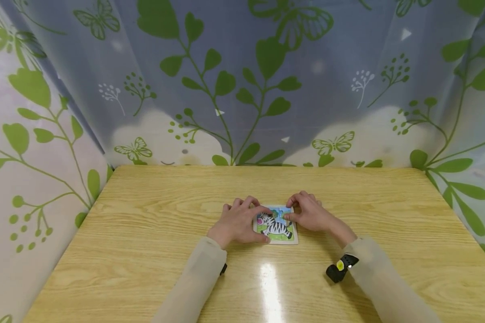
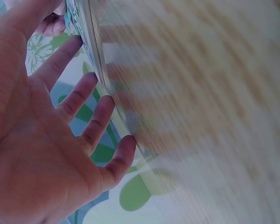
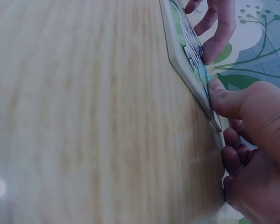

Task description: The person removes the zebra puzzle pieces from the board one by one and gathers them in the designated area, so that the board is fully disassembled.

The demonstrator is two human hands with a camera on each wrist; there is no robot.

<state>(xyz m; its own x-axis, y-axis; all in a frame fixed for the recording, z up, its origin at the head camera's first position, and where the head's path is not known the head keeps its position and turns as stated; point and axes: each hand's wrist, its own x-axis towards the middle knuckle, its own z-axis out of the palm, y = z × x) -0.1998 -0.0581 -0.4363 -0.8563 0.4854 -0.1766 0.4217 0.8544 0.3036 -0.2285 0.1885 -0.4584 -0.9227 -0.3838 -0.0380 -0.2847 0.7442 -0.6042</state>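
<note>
A small zebra jigsaw puzzle [image 1: 280, 238] in a pale frame lies flat on the wooden table, with blue pieces along its top and green below. My left hand [image 1: 237, 223] spans its left side, the thumb at the bottom edge and the index finger reaching onto the upper part. In the left wrist view, the fingers of this hand [image 2: 60, 135] are spread, their tips down by the frame. At the upper right corner, my right hand [image 1: 311, 213] grips the puzzle, its thumb [image 3: 226, 99] pressing on the face. The right hand's other fingers curl beside the edge.
The wooden table [image 1: 145, 215] reaches back to a hanging cloth [image 1: 242, 112] printed with green leaves and butterflies. More printed cloth [image 1: 36, 148] hangs on the left and right. A black wrist strap device [image 1: 336, 272] sits at the right cuff.
</note>
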